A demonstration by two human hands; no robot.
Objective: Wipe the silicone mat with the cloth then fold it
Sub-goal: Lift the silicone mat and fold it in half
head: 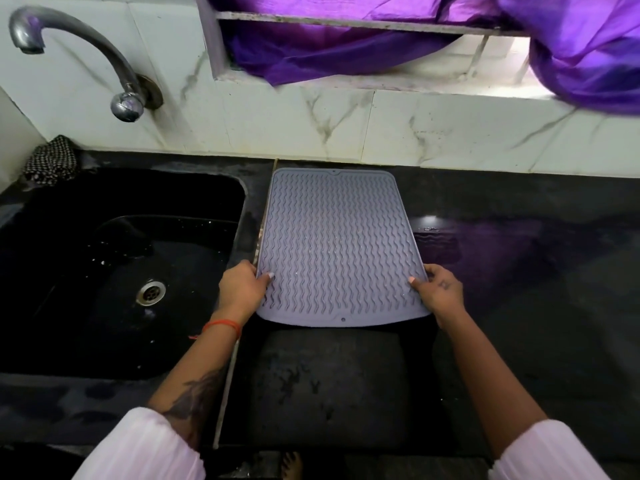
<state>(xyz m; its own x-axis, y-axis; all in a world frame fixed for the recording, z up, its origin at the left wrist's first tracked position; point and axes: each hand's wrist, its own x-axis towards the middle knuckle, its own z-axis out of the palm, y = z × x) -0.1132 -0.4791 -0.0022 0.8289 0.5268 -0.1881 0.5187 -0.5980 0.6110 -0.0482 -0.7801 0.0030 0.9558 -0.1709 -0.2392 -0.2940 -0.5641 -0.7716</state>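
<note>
A grey silicone mat [337,244] with a wavy ribbed top lies lengthwise on the black counter [519,271]; its far end reaches the wall and its near end is lifted off the counter. My left hand [242,289] pinches the mat's near left edge, thumb on top. My right hand [438,291] pinches the near right edge the same way. A black-and-white checked cloth [52,161] sits bunched at the sink's far left corner, away from both hands.
A black sink [114,271] with a metal drain [150,292] lies left of the mat, under a curved metal tap [69,53]. White marble tiles back the counter. Purple curtain [571,46] hangs in the window above. Wet patches show on the counter below the mat.
</note>
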